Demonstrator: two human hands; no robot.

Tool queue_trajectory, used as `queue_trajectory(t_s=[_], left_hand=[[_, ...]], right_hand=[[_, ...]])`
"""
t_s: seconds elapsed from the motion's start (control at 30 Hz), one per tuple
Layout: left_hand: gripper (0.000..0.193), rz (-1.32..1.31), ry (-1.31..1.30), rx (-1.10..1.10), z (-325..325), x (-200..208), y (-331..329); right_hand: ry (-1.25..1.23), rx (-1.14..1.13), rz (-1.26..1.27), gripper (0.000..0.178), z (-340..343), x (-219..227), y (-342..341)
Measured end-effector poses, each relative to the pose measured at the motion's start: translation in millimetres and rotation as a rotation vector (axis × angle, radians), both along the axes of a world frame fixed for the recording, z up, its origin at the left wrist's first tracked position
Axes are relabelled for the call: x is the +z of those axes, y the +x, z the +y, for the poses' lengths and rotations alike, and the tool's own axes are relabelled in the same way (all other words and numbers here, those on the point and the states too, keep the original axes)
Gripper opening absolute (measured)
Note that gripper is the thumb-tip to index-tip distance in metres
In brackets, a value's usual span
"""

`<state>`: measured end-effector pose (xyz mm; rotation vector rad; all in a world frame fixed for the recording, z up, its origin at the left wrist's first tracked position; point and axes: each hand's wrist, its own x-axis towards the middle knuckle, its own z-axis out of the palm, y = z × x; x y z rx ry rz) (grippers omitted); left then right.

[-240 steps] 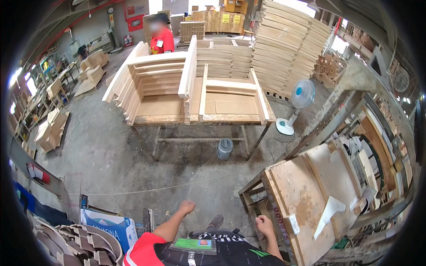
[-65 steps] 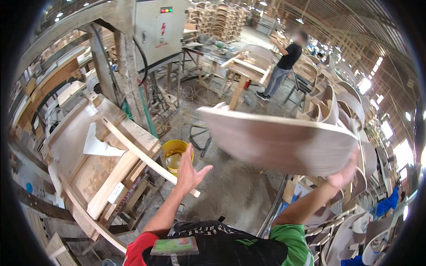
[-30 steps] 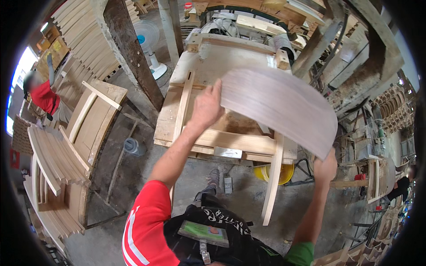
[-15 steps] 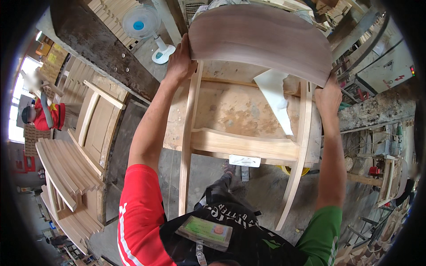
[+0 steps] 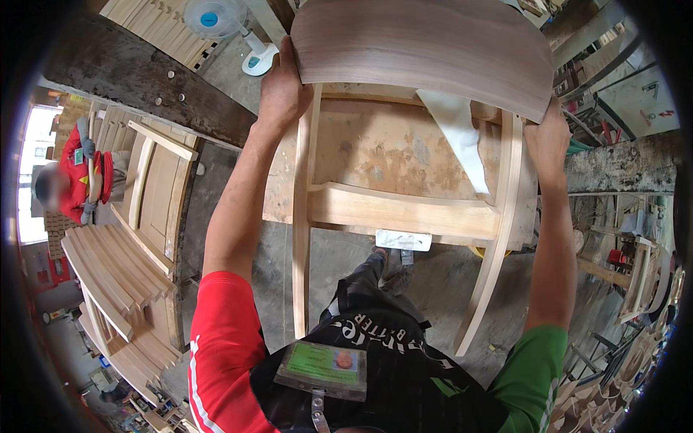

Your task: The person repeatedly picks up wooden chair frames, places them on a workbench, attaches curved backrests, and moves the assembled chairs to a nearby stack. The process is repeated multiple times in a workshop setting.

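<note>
Holding 1 curved plywood panel (image 5: 422, 50) over the top of 1 pale chair frame (image 5: 404, 213) on the workbench (image 5: 375, 155). My left hand (image 5: 283, 90) is wrapped around its left edge, my right hand (image 5: 548, 137) clamps the lower right corner. Panel looks thin, stiff along the grain, light, smooth veneer so probably slippery; edges likely chip. Best held at 2 opposite ends, as now. Frame: 2 long legs, 1 cross rail. Also 1 white paper sheet (image 5: 458, 133) on the bench, 1 fan (image 5: 216, 18), 1 co-worker in red (image 5: 79, 177) at left.
</note>
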<state>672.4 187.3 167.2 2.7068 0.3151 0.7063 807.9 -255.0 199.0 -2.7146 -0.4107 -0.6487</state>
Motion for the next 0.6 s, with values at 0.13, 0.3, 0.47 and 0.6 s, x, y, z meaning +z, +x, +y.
queue_trajectory(t_s=[0.13, 0.3, 0.47, 0.6], left_hand=[[0.077, -0.013, -0.019, 0.005, -5.2, 2.3, 5.2], [0.081, -0.168, 0.058, 0.012, -6.1, -11.7, 15.2], [0.079, -0.155, 0.04, 0.025, -10.6, -16.4, 15.4], [0.081, -0.199, 0.101, 0.044, -12.7, -15.7, 13.6]], right_hand=[[-0.012, -0.029, 0.037, 0.033, -0.9, -2.7, 9.2], [-0.034, 0.045, -0.007, 0.033, 0.7, 1.1, 38.0], [-0.079, -0.005, 0.053, 0.037, -5.7, -13.5, 42.2], [-0.062, 0.046, 0.002, 0.04, -5.3, -17.6, 44.0]])
